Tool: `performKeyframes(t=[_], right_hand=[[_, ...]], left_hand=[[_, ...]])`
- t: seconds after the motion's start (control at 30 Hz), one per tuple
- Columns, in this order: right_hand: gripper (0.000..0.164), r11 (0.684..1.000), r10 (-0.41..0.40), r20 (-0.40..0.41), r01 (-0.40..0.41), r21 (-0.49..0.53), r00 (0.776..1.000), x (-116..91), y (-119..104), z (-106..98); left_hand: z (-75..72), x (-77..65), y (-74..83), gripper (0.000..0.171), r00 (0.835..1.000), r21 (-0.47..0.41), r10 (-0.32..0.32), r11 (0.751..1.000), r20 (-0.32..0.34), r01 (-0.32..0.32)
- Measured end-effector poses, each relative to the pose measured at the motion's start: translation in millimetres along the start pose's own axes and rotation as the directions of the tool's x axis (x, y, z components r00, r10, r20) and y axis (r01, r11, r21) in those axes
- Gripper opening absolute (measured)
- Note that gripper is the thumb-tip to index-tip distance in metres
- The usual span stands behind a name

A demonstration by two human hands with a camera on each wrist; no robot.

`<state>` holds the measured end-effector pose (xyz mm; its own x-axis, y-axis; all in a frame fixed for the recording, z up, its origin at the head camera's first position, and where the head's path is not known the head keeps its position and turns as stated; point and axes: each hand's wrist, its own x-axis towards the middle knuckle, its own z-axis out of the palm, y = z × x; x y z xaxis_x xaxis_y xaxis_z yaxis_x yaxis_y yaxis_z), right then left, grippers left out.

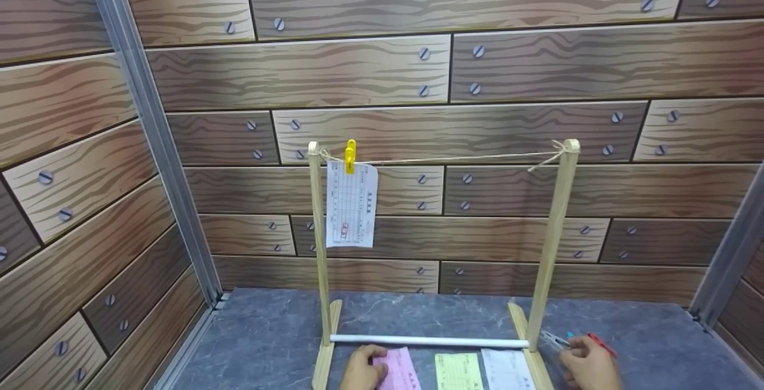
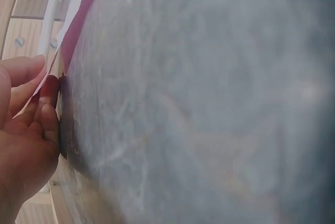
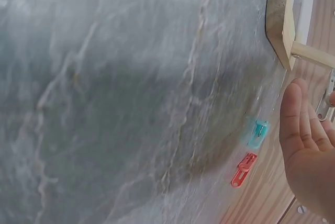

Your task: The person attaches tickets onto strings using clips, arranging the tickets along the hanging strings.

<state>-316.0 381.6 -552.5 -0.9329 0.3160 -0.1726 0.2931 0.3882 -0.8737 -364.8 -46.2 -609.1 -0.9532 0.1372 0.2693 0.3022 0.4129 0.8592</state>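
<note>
My left hand [image 1: 363, 368] pinches the edge of a pink paper slip [image 1: 399, 368] between thumb and fingers. In the left wrist view that pink slip [image 2: 78, 20] tilts up from the table. My right hand [image 1: 588, 366], beside the stand's right foot, holds a grey clothespin [image 1: 555, 340], also partly seen in the right wrist view. Close by on the table lie a red clothespin [image 3: 244, 169] and a blue clothespin [image 3: 258, 133]. A yellow clothespin [image 1: 350, 156] fastens a white printed slip [image 1: 352, 205] to the string [image 1: 453, 159], near its left end.
The wooden stand [image 1: 552, 246] has two posts joined low down by a white bar [image 1: 430, 340]. In front of the bar lie a yellow-green slip [image 1: 458, 371] and a pale blue-white slip [image 1: 507, 369]. Wood-patterned walls enclose the dark marbled table [image 1: 262, 324].
</note>
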Motion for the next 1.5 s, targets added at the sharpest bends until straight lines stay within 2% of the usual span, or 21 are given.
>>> performKeyframes(t=[0.13, 0.5, 0.8, 1.07, 1.2, 1.3, 1.4, 1.5], right_hand=[[0.049, 1.000, -0.013, -0.001, 0.013, -0.015, 1.000, -1.9, -1.6, 0.2], [0.049, 0.995, -0.096, -0.073, 0.094, -0.024, 0.993, -4.7, -7.8, 6.3], [0.054, 0.983, -0.068, -0.082, 0.081, 0.165, 0.994, -2.5, -3.8, 7.1], [0.047, 0.994, -0.099, -0.125, 0.104, 0.038, 0.987, -5.7, -9.1, 10.1], [0.052, 0.994, -0.100, -0.146, 0.105, 0.027, 0.984, -10.1, -17.9, 10.0], [0.059, 0.993, -0.100, -0.149, 0.109, 0.053, 0.984, -14.1, -26.9, 9.5], [0.060, 0.980, -0.151, -0.169, 0.170, 0.101, 0.974, -19.1, -37.3, 10.7], [0.052, 0.954, -0.238, -0.205, 0.268, 0.131, 0.949, -23.9, -49.2, 14.8]], left_hand=[[-0.8, 0.1, 1.1, 0.026, 1.000, -0.018, -0.001, 1.000, 0.008, 0.001], [-2.3, 1.4, -0.2, 0.027, 1.000, -0.028, 0.012, 1.000, 0.021, -0.011], [-0.3, 2.5, -1.1, 0.024, 0.999, -0.087, -0.016, 0.996, 0.033, 0.019], [-0.6, 2.1, 0.7, 0.022, 0.999, -0.132, -0.037, 0.990, 0.024, 0.040], [-0.7, 2.8, 2.5, 0.023, 0.999, -0.109, -0.044, 0.993, 0.019, 0.046], [-1.5, 4.6, 7.4, 0.023, 0.997, -0.094, -0.075, 0.993, 0.014, 0.076], [-2.6, 6.7, 15.1, 0.022, 0.998, -0.068, -0.055, 0.996, -0.033, 0.052], [-3.3, 8.2, 21.7, 0.023, 0.995, -0.025, 0.004, 1.000, -0.098, -0.006]])
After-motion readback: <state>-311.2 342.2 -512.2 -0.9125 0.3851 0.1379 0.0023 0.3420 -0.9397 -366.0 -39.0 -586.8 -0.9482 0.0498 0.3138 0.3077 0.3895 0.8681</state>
